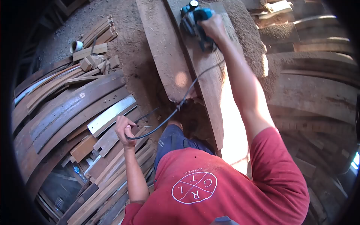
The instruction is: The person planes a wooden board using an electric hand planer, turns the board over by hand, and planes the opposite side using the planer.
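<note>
My right hand point(213, 28) is wrapped round the handle of a teal and black power planer point(195, 24), which rests on the far part of a wide wooden board point(208, 84). A dark cord point(197, 79) runs from the tool back across the board's edge to my left hand point(125, 129). That hand is closed on the cord, out to the left of my body and above the stacked wood.
Planks and offcuts point(108, 99) are piled along the left, with a roll of tape point(76, 46) near the top. Another long board point(165, 45) lies left of the planed one. Sawdust point(247, 37) and more timber point(315, 86) lie on the right.
</note>
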A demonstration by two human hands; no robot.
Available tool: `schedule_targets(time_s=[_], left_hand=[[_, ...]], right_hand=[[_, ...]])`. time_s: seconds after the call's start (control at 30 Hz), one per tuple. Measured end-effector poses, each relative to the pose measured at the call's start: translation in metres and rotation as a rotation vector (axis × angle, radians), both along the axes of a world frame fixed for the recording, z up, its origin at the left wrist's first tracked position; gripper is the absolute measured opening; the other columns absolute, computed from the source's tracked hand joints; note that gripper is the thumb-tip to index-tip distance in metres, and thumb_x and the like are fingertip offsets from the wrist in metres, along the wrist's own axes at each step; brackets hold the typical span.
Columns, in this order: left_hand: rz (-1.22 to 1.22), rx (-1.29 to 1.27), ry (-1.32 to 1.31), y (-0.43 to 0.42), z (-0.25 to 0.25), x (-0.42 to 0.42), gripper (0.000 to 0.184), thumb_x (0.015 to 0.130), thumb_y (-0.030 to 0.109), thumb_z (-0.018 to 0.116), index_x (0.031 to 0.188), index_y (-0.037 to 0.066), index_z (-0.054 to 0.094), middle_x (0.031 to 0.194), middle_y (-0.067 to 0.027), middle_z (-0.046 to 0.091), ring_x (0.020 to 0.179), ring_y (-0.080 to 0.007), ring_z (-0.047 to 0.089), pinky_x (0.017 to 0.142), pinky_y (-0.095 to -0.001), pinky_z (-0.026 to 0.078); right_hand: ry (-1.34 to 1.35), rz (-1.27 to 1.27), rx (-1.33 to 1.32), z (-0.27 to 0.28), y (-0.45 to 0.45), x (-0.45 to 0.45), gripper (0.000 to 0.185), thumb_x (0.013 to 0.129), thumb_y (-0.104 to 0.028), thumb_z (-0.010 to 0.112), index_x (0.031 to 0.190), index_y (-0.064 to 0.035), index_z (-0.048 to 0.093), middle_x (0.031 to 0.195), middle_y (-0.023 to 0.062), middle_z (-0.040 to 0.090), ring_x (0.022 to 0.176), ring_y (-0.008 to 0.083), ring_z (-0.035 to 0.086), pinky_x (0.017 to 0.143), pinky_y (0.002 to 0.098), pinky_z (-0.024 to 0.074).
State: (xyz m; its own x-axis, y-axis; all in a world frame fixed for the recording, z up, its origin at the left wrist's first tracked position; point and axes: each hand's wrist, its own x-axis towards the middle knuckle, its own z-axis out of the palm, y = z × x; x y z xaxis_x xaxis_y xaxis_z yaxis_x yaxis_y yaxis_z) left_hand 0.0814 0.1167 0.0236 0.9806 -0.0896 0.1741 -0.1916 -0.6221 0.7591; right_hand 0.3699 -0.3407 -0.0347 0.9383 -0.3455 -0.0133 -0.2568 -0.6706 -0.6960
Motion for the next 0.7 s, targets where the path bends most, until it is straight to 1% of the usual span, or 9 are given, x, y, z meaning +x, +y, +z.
schedule_targets(time_s=[0.03, 0.13, 0.23, 0.3, 0.37, 0.43, 0.5, 0.63, 0.7], left_hand=[[0.006, 0.007, -0.022, 0.003, -0.003, -0.009, 0.034, 0.079, 0.028, 0.047, 0.064, -0.001, 0.056, 0.066, -0.0138, 0.048, 0.069, -0.0293, 0.046, 0.067, -0.0420, 0.036], [-0.017, -0.092, -0.046, -0.002, -0.008, -0.035, 0.033, 0.078, 0.027, 0.047, 0.064, -0.001, 0.055, 0.066, -0.0142, 0.047, 0.069, -0.0292, 0.046, 0.066, -0.0418, 0.035], [-0.035, -0.093, 0.039, -0.018, -0.002, -0.061, 0.031, 0.077, 0.026, 0.047, 0.064, -0.001, 0.056, 0.066, -0.0147, 0.046, 0.069, -0.0290, 0.046, 0.066, -0.0415, 0.035], [-0.074, -0.099, 0.010, -0.024, -0.007, -0.076, 0.030, 0.076, 0.026, 0.048, 0.064, -0.001, 0.055, 0.066, -0.0148, 0.047, 0.069, -0.0298, 0.046, 0.066, -0.0418, 0.036], [-0.190, -0.033, 0.040, -0.036, 0.000, -0.084, 0.027, 0.076, 0.025, 0.050, 0.065, 0.001, 0.054, 0.068, -0.0140, 0.048, 0.071, -0.0313, 0.047, 0.067, -0.0429, 0.037], [-0.306, 0.084, -0.001, -0.045, -0.002, -0.094, 0.024, 0.075, 0.025, 0.052, 0.065, 0.003, 0.053, 0.070, -0.0137, 0.048, 0.073, -0.0329, 0.048, 0.069, -0.0441, 0.038], [-0.415, 0.017, 0.076, -0.061, -0.004, -0.103, 0.022, 0.076, 0.024, 0.052, 0.066, 0.004, 0.052, 0.071, -0.0140, 0.047, 0.074, -0.0332, 0.049, 0.071, -0.0447, 0.038], [-0.351, -0.054, 0.094, -0.067, 0.000, -0.102, 0.024, 0.075, 0.024, 0.052, 0.066, 0.002, 0.052, 0.071, -0.0151, 0.047, 0.074, -0.0334, 0.049, 0.070, -0.0444, 0.039], [-0.319, -0.080, 0.069, -0.060, 0.001, -0.096, 0.023, 0.075, 0.022, 0.052, 0.066, 0.001, 0.054, 0.071, -0.0156, 0.048, 0.073, -0.0333, 0.049, 0.069, -0.0438, 0.039]], right_hand=[[0.057, 0.025, 0.051, 0.016, 0.008, -0.050, 0.039, 0.082, -0.030, 0.082, 0.110, -0.0031, 0.078, 0.105, 0.0278, 0.077, 0.103, 0.0442, 0.075, 0.089, 0.0498, 0.0592], [0.011, 0.052, 0.058, 0.037, 0.025, -0.209, 0.036, 0.086, -0.020, 0.078, 0.119, -0.0090, 0.074, 0.104, 0.0265, 0.076, 0.101, 0.0472, 0.073, 0.088, 0.0506, 0.0581], [0.096, -0.143, 0.089, -0.055, 0.020, -0.436, 0.030, 0.091, -0.019, 0.077, 0.116, -0.0040, 0.077, 0.103, 0.0219, 0.077, 0.099, 0.0405, 0.074, 0.091, 0.0463, 0.0567], [-0.012, 0.108, -0.256, 0.040, 0.040, -0.557, 0.021, 0.095, -0.028, 0.077, 0.098, -0.0068, 0.079, 0.085, 0.0205, 0.073, 0.082, 0.0387, 0.073, 0.075, 0.0474, 0.0567], [0.933, -0.375, 0.187, 0.144, 0.066, -0.581, 0.036, 0.093, -0.021, 0.082, 0.122, -0.0023, 0.074, 0.104, 0.0222, 0.077, 0.098, 0.0330, 0.076, 0.086, 0.0437, 0.0575], [0.584, -0.425, 0.008, 0.072, 0.089, -0.668, 0.037, 0.091, -0.019, 0.084, 0.123, -0.0044, 0.074, 0.097, 0.0198, 0.077, 0.090, 0.0274, 0.075, 0.082, 0.0422, 0.0576], [0.227, -0.463, -0.180, 0.053, 0.090, -0.687, 0.038, 0.089, -0.017, 0.085, 0.124, -0.0065, 0.075, 0.091, 0.0173, 0.078, 0.082, 0.0218, 0.075, 0.079, 0.0407, 0.0577], [0.666, -0.199, 0.145, 0.054, 0.068, -0.595, 0.034, 0.094, -0.026, 0.082, 0.122, -0.0062, 0.076, 0.087, 0.0156, 0.078, 0.077, 0.0222, 0.074, 0.072, 0.0404, 0.0573], [0.452, -0.231, 0.058, 0.040, 0.081, -0.542, 0.035, 0.096, -0.028, 0.079, 0.123, -0.0056, 0.076, 0.091, 0.0178, 0.078, 0.077, 0.0230, 0.074, 0.068, 0.0391, 0.0567]])
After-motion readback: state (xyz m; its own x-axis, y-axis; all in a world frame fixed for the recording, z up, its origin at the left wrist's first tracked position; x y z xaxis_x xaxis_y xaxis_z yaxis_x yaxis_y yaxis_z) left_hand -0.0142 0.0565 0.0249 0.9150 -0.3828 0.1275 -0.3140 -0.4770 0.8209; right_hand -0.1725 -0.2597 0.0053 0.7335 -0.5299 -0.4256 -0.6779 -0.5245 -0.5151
